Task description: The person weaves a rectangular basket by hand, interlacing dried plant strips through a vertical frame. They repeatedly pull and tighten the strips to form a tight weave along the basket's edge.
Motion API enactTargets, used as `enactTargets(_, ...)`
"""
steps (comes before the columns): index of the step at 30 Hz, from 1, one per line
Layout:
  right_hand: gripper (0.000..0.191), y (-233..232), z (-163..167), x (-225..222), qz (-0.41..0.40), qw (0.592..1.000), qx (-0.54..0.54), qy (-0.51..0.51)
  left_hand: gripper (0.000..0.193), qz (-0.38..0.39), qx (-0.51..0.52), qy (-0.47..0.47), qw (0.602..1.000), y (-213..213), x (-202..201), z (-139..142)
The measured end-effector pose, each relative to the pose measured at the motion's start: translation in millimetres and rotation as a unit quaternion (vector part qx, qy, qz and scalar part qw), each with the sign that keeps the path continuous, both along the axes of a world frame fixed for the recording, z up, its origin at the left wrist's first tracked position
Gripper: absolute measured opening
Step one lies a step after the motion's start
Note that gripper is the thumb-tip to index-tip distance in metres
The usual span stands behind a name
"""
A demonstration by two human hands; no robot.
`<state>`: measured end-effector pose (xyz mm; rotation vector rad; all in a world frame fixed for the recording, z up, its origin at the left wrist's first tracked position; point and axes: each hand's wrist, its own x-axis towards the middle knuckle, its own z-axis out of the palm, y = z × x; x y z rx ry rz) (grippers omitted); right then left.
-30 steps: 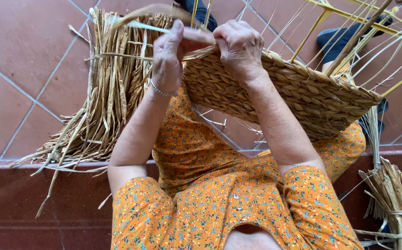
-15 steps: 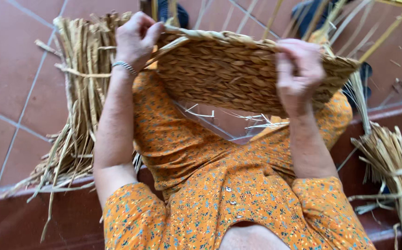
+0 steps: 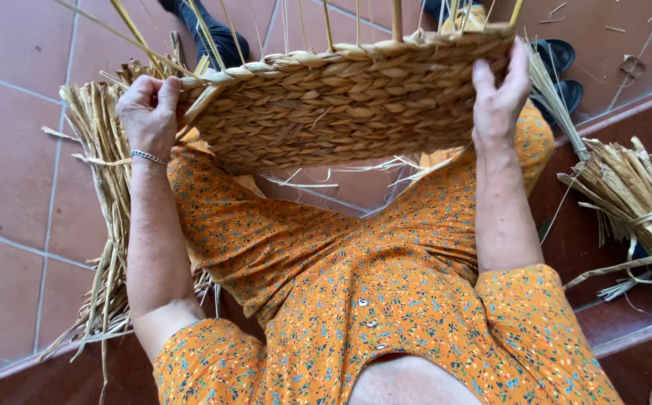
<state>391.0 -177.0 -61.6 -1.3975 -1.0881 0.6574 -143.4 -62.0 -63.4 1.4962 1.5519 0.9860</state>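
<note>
A half-woven straw basket (image 3: 348,97) rests across my knees over my orange floral dress, its woven wall facing me and loose upright stalks sticking out of its top rim. My left hand (image 3: 148,111), with a thin bracelet on the wrist, grips the basket's left end at the rim. My right hand (image 3: 498,94) holds the right end, fingers stretched up along the wall.
A loose sheaf of dry straw (image 3: 105,187) lies on the red tiled floor at my left. A tied bundle of straw (image 3: 633,195) lies on the step at my right, beside something blue. Dark sandals (image 3: 562,71) sit beyond the basket.
The basket has been turned and levelled across my lap. My hands moved apart from its top middle to its two ends.
</note>
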Motion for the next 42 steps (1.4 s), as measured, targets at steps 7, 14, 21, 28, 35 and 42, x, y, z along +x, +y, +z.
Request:
enactTargets(7,0.037,62,-4,45,0.023,0.998,-0.050,-0.005,0.026,0.000,0.031,-0.023,0.999,-67,31,24)
enactTargets(14,0.046,58,-42,80,0.041,0.998,-0.018,-0.036,0.023,-0.008,0.046,0.089,0.995,-90,58,34)
enactTargets(21,0.027,57,50,4,-0.062,0.892,0.040,-0.445,0.018,-0.083,-0.005,0.010,0.997,-47,70,40)
enactTargets(28,0.023,80,88,-174,0.292,0.900,0.133,-0.296,0.025,-0.115,0.024,0.178,0.977,-43,35,63)
enactTargets(35,0.008,112,69,-226,0.278,0.883,0.074,-0.370,0.017,-0.091,0.069,0.358,0.927,-65,14,65)
enactTargets(42,0.035,107,59,-226,0.230,0.885,0.119,-0.386,0.041,-0.092,0.228,0.195,0.949,-94,72,54)
